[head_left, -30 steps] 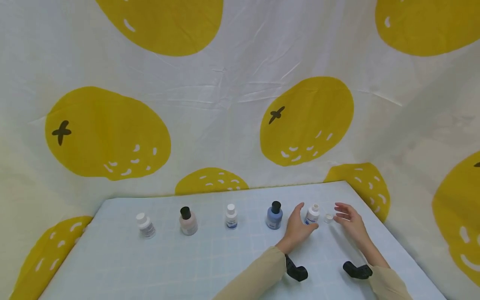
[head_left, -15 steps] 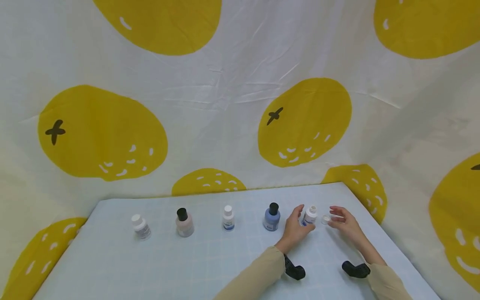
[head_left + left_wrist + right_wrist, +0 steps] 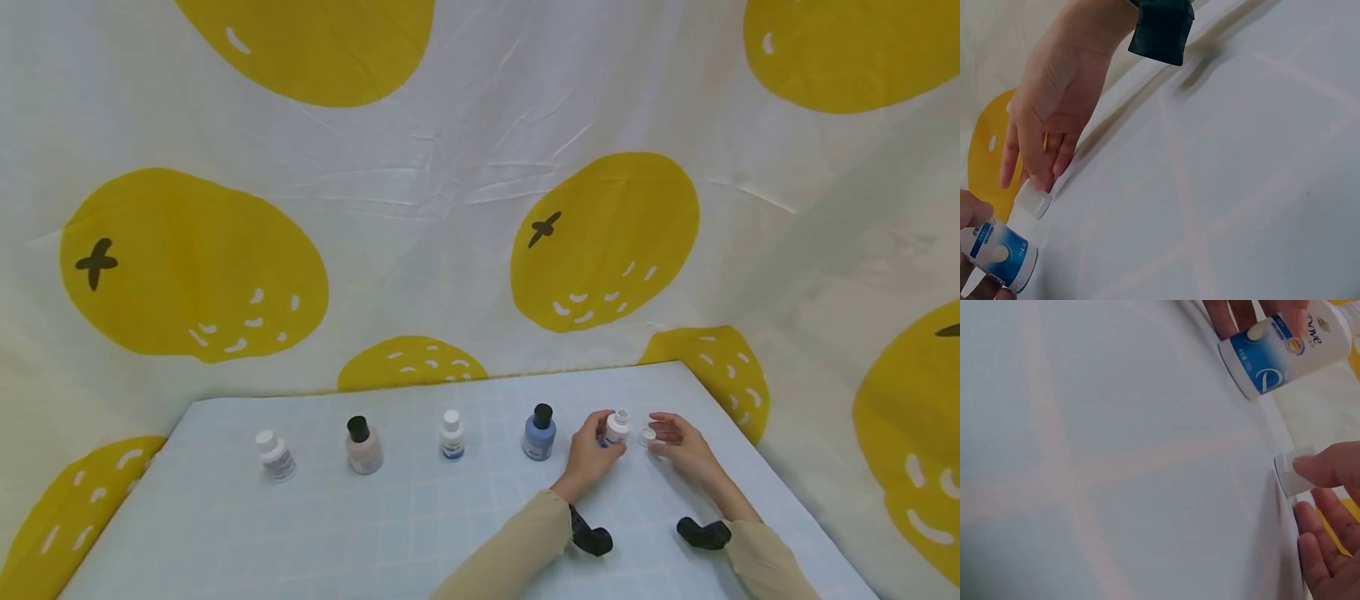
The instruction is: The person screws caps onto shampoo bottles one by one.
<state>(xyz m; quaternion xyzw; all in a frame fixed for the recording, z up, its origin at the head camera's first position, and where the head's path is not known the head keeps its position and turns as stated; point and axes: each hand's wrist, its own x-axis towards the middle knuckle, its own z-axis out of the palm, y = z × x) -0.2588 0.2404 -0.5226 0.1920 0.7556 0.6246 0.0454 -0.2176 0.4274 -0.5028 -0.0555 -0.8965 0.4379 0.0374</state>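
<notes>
A small white bottle (image 3: pixel 617 429) with a blue label and a bare, uncapped neck stands at the right of the table. My left hand (image 3: pixel 588 457) grips it, thumb in front and fingers round the far side; "ove" reads on its label in the right wrist view. Just right of the bottle, a small white cap (image 3: pixel 647 436) rests on the cloth. The thumb of my right hand (image 3: pixel 688 454) presses the cap (image 3: pixel 1292 473), pinching it, while the other fingers spread behind. Part of that grip is hidden.
Left of my hands stand a blue bottle with a black lid (image 3: pixel 539 433), a white bottle (image 3: pixel 452 436), a pinkish bottle with a black lid (image 3: pixel 364 447) and another white bottle (image 3: pixel 275 456). A fruit-patterned curtain (image 3: pixel 420 208) hangs behind the table (image 3: pixel 337 533).
My left hand has closed round the uncapped bottle. The right hand has come left until its thumb meets the cap. The whole head view has drifted slightly.
</notes>
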